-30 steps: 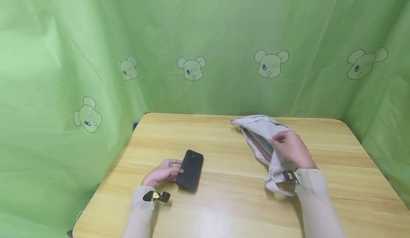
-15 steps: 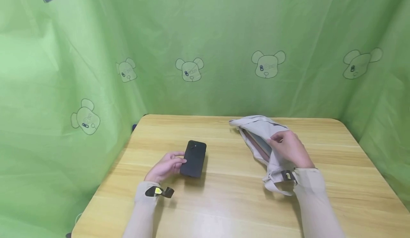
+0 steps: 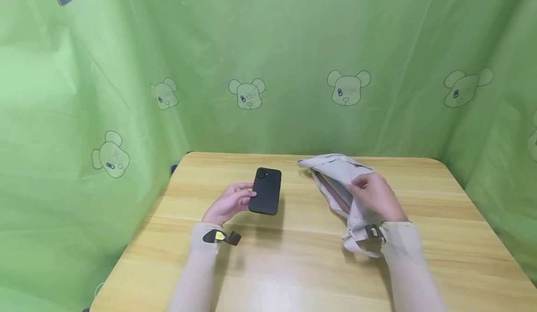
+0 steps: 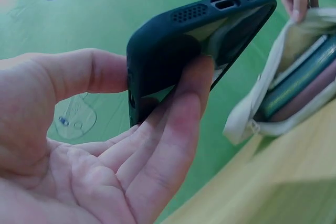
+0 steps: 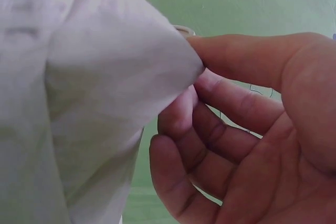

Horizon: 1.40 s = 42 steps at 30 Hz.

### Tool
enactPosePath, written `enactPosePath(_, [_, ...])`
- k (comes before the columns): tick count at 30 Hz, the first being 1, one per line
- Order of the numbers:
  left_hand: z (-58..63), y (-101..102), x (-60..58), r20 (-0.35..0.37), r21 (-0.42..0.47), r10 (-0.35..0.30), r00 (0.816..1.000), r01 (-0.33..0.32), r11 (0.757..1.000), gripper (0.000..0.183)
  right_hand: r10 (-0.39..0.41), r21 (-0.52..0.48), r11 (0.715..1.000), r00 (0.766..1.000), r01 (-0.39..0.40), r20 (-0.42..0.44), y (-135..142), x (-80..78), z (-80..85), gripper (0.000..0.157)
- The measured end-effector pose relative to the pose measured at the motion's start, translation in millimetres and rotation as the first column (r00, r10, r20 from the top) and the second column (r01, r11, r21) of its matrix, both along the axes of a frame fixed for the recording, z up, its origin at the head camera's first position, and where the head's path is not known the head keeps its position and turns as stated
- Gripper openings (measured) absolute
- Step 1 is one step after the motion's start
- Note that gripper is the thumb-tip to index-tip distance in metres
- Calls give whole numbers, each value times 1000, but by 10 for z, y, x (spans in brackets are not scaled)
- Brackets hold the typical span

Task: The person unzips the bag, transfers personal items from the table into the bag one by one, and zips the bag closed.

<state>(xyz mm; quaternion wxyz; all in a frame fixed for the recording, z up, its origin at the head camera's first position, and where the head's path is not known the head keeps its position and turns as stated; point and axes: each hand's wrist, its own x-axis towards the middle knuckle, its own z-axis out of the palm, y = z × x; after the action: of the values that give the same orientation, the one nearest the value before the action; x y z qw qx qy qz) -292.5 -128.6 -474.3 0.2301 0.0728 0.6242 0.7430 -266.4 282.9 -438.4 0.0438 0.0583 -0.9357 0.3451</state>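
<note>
A black smartphone (image 3: 266, 191) in a dark case (image 4: 157, 40) is held above the table by my left hand (image 3: 228, 203), thumb on one side and fingers beneath. Its camera side faces up in the head view. On the right lies a light grey cloth bag (image 3: 361, 218), its mouth pulled apart. My right hand (image 3: 377, 194) pinches the bag's edge between thumb and fingertips, as the right wrist view shows with the cloth (image 5: 115, 66). Inside the bag sit a teal item (image 4: 302, 80) and a dull pink item (image 4: 310, 98), standing side by side; their kind is unclear.
A wooden table (image 3: 319, 274) with rounded far corners lies under both hands. Green curtains (image 3: 285, 32) printed with bear heads enclose its back and sides. The bag's strap (image 3: 361, 250) loops near my right wrist.
My left hand has lifted the smartphone off the table and carried it forward and right, toward the bag. The right hand keeps its pinch on the bag, nearly still.
</note>
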Motion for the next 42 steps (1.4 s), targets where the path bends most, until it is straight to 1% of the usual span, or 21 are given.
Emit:
enactPosePath(3, [60, 98, -43, 7, 15, 2, 1000, -2, 1000, 56, -1, 6, 1000, 1000, 1, -2, 1, -3, -17, 31])
enactPosePath(8, [136, 254, -112, -10, 47, -5, 1000, 5, 999, 51, -1, 8, 1000, 1000, 1, -19, -1, -9, -31, 30])
enactPosePath(12, [156, 381, -154, -3, 68, 11, 1000, -11, 998, 43, 1, 3, 1000, 1000, -1, -14, -9, -6, -33, 29])
enactPosePath(15, [154, 479, -182, -2, 90, 25, 1000, -25, 996, 41, 2, 0, 1000, 1000, -2, -5, -17, -2, -27, 29])
enactPosePath(18, [143, 587, -212, -2, 118, 35, 999, -34, 992, 39, -3, 2, 1000, 1000, 3, -2, -21, 0, -14, 30])
enactPosePath(22, [111, 739, -245, 16, 152, 42, 999, -44, 987, 31, -7, 5, 1000, 1000, 7, -3, -15, 6, 3, 30])
enactPosePath(25, [81, 853, -259, 26, 163, 43, 999, -46, 986, 23, -4, 3, 1000, 1000, 4, -4, -4, 13, 8, 30])
enactPosePath(28, [46, 955, -275, 27, 163, 43, 999, -47, 985, 19, -4, 2, 1000, 1000, 4, -11, 5, 18, 8, 29])
enactPosePath(36, [-77, 1134, -308, 37, 175, 13, 999, -19, 984, 22, -13, -5, 1000, 1000, 12, -13, -7, 16, 8, 28])
enactPosePath(42, [-157, 1242, -313, 49, 157, -3, 999, -5, 988, 20, -20, 1, 1000, 1000, 20, -6, -9, 15, 23, 29])
